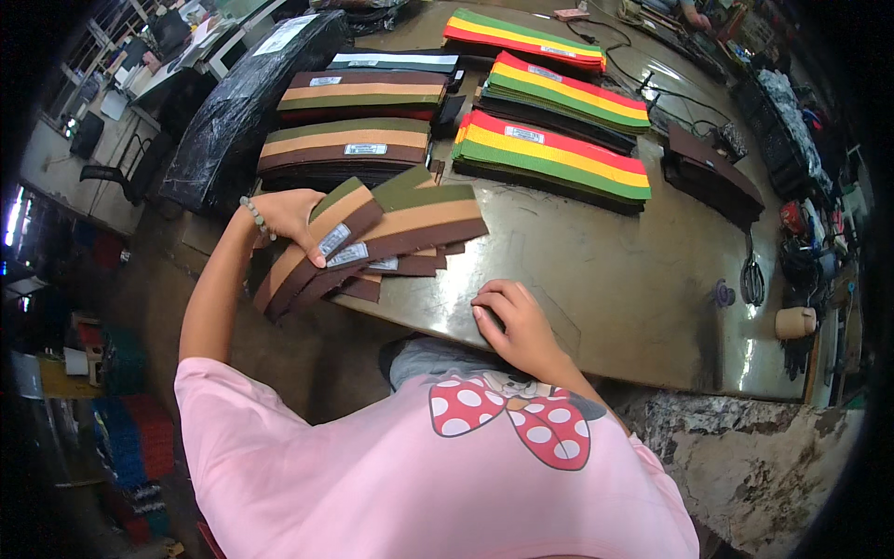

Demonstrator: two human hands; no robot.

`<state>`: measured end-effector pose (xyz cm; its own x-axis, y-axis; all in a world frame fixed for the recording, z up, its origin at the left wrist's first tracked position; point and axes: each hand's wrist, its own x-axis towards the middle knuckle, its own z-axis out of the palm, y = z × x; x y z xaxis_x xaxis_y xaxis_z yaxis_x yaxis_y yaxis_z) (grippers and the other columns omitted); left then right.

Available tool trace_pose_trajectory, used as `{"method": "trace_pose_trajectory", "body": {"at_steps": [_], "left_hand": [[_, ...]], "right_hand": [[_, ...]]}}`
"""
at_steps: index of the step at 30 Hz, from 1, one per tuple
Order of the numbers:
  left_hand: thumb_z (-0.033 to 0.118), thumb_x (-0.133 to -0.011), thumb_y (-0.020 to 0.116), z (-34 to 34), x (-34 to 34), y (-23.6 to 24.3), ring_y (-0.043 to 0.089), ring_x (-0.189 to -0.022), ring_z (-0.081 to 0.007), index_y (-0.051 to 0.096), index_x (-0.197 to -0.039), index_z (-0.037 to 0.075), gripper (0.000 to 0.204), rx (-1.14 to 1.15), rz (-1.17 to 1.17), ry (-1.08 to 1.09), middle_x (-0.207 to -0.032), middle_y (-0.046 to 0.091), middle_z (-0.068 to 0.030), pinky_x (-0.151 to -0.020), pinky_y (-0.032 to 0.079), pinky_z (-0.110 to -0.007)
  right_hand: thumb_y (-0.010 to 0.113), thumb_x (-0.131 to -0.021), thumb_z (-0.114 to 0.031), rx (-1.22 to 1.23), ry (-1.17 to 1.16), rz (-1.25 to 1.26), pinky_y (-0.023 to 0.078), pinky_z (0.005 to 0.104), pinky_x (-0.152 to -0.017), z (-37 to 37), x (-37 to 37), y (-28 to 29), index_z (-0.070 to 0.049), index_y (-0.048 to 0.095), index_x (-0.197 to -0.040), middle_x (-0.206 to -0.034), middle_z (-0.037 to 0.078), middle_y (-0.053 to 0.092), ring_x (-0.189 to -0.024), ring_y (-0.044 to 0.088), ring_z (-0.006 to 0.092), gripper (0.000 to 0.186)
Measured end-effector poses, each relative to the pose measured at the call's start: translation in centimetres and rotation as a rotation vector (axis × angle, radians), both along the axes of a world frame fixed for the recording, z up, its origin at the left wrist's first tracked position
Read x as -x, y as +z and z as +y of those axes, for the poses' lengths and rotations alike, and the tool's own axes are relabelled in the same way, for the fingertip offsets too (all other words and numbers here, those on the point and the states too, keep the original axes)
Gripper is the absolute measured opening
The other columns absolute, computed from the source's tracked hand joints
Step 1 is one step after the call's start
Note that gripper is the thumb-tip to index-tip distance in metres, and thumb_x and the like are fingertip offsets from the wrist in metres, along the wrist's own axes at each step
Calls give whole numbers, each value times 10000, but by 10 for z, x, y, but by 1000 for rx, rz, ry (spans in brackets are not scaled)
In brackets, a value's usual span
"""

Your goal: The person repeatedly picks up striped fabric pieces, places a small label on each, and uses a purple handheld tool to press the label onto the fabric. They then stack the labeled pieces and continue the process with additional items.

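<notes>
My left hand [291, 224] is closed on a fanned bunch of striped fabric strips [424, 222] in olive, tan and brown, with thumb on top. Pale labels show on several of them. The bunch lies over the table's near left edge, some ends sticking out past it. Just behind it is a neat stack of matching strips [345, 140]. My right hand [521, 326] rests at the table's front edge with its fingers curled. A dark patch shows between its thumb and fingers; whether it is an object or shadow is unclear.
Red, yellow and green strip stacks [549, 154] stand at the back middle of the metal table [633, 289]. A black plastic-wrapped bundle [256, 107] lies back left. Right of the stacks are a dark brown strip pile [712, 172], cables [694, 107] and a tape roll [795, 322].
</notes>
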<state>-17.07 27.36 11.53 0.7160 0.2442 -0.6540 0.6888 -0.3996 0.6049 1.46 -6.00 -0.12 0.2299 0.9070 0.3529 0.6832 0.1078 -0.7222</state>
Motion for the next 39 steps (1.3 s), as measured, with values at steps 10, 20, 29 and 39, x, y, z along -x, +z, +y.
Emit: {"method": "trace_pose_trajectory", "body": {"at_steps": [10, 20, 29, 39], "left_hand": [[190, -551, 870, -131, -55, 49, 625, -892, -271, 571, -1069, 92, 607, -1091, -522, -586, -876, 624, -65, -790, 468, -392], [280, -577, 878, -189, -105, -29, 591, -1005, -280, 511, -1293, 140, 818, -876, -657, -444, -1041, 594, -82, -847, 451, -395], [355, -605, 852, -189, -121, -33, 621, -855, -296, 581, -1073, 83, 606, -848, -674, -486, -876, 585, -97, -715, 491, -402], [507, -683, 768, -208, -132, -2, 585, -799, -252, 600, -1171, 88, 665, -953, -895, -550, -869, 564, -66, -678, 465, -377]], "right_hand": [[859, -712, -192, -189, -380, 353, 424, 433, -1041, -21, -75, 21, -135, 126, -1555, -1390, 145, 449, -1188, 523, 312, 1119], [723, -812, -150, -28, -248, 160, 331, 455, -1122, -55, -56, 28, -108, 348, -1484, -1463, 217, 299, -1364, 356, 392, 771], [895, -689, -168, 12, -249, 628, 424, 393, -1038, -25, -50, 25, -143, 61, -1565, -1315, 163, 497, -1205, 527, 254, 1209], [846, -723, -166, -104, -216, 160, 406, 439, -1080, -53, -77, 59, -107, 486, -1304, -1260, 113, 595, -1209, 567, 344, 686]]}}
